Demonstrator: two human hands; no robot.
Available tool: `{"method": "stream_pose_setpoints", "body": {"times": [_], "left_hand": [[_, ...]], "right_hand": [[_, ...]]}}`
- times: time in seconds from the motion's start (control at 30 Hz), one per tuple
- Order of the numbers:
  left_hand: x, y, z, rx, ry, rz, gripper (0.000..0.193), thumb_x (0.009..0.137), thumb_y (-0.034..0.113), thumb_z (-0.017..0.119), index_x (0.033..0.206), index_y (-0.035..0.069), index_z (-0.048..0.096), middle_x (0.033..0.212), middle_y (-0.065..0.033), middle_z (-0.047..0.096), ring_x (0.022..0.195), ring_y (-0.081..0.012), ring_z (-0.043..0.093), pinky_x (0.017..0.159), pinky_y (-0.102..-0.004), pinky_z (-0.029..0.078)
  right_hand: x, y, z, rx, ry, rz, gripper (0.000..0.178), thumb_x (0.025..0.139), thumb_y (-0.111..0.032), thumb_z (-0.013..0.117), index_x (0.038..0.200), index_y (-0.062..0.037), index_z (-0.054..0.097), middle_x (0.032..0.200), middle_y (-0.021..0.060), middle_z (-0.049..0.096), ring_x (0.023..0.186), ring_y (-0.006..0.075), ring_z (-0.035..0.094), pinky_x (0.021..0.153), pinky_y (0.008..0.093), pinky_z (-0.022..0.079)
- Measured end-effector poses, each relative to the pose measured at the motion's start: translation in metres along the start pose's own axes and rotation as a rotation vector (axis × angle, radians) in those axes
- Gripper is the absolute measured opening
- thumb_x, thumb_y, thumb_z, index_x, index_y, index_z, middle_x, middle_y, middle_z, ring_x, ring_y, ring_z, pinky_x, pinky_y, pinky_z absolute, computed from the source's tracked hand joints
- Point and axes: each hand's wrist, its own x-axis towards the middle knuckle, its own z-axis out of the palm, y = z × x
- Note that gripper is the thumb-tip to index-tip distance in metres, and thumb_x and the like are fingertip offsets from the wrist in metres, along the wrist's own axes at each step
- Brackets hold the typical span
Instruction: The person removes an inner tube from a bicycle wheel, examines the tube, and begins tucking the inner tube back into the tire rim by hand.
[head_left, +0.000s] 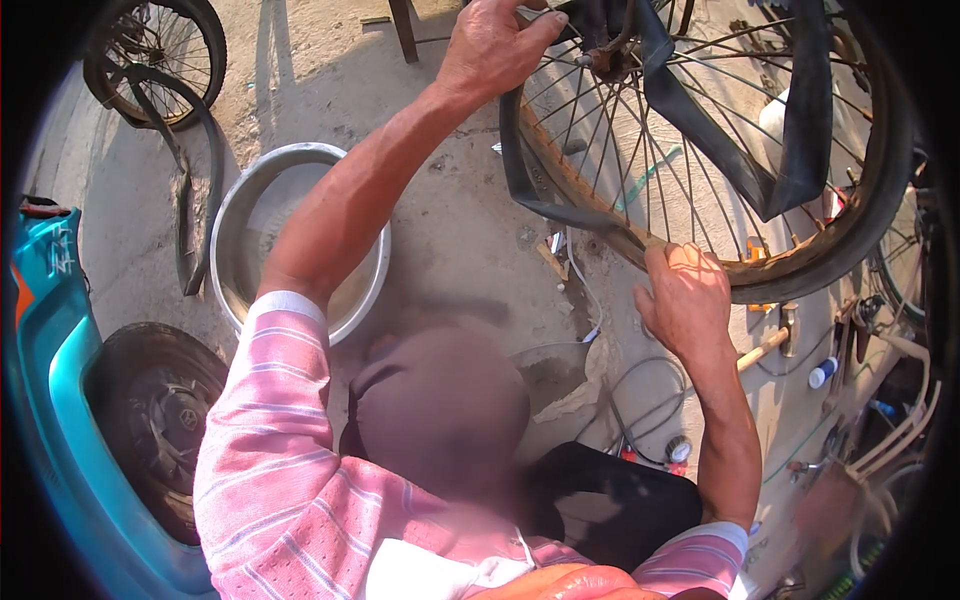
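My left hand is closed at the upper left of a spoked bicycle wheel, gripping a black rubber inner tube; its fingertips are partly hidden. Part of the tube curves outside the wheel's left side, and a flat loop of it hangs across the spokes. On the wheel's near edge, my right hand has its fingers curled over the rusty rim and the black tire. Exactly what those fingertips pinch is hidden. The tire sits around the right side of the wheel.
A round metal basin stands left of my knee, beside a strip of black rubber. A teal vehicle body borders the left. A hammer, a pressure gauge and hoses lie on the concrete at right. Another wheel is upper left.
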Motion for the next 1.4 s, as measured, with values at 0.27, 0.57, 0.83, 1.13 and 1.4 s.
{"method": "stream_pose_setpoints", "body": {"times": [0.27,0.57,0.83,1.13,1.4], "left_hand": [[0.044,-0.003,-0.001,0.317,-0.332,0.128,0.019,0.091,0.017,0.067,0.101,0.002,0.075,0.106,-0.0217,0.069,0.099,-0.0392,0.069,0.088,-0.0485,0.057],[0.130,-0.097,-0.050,0.730,0.120,0.192,0.035,0.101,0.039,0.060,0.112,0.008,0.069,0.108,-0.0193,0.070,0.105,-0.0409,0.066,0.095,-0.0512,0.052],[0.079,0.014,-0.019,0.587,-0.238,0.415,0.033,0.087,0.018,0.067,0.117,0.007,0.070,0.118,-0.0207,0.065,0.121,-0.0440,0.059,0.100,-0.0539,0.050],[0.135,0.026,-0.038,0.788,-0.381,0.715,0.015,0.086,0.026,0.075,0.100,0.022,0.078,0.092,-0.0063,0.069,0.095,-0.0312,0.067,0.083,-0.0504,0.053],[0.140,-0.098,-0.100,0.968,-0.240,0.109,0.028,0.105,0.038,0.062,0.123,0.018,0.071,0.097,-0.0136,0.074,0.092,-0.0394,0.071,0.085,-0.0474,0.057]], "right_hand": [[-0.002,0.002,0.004,-0.011,0.011,0.003,0.031,0.079,-0.025,0.083,0.097,-0.0066,0.065,0.092,0.0108,0.066,0.093,0.0307,0.067,0.086,0.0440,0.051],[-0.005,0.005,-0.001,-0.067,0.043,-0.057,0.027,0.081,-0.028,0.082,0.093,-0.0082,0.068,0.088,0.0089,0.068,0.093,0.0261,0.067,0.085,0.0417,0.051],[-0.006,0.014,0.006,-0.063,0.056,-0.056,0.023,0.083,-0.028,0.077,0.092,-0.0082,0.070,0.083,0.0083,0.070,0.089,0.0263,0.069,0.085,0.0413,0.051],[-0.011,0.023,0.005,0.037,0.150,-0.055,0.016,0.075,-0.014,0.076,0.084,-0.0044,0.068,0.079,0.0101,0.065,0.084,0.0289,0.066,0.080,0.0435,0.053],[-0.008,0.032,0.002,0.050,0.325,-0.177,0.022,0.071,-0.015,0.077,0.089,-0.0045,0.069,0.079,0.0074,0.065,0.083,0.0265,0.065,0.078,0.0430,0.053]]}}
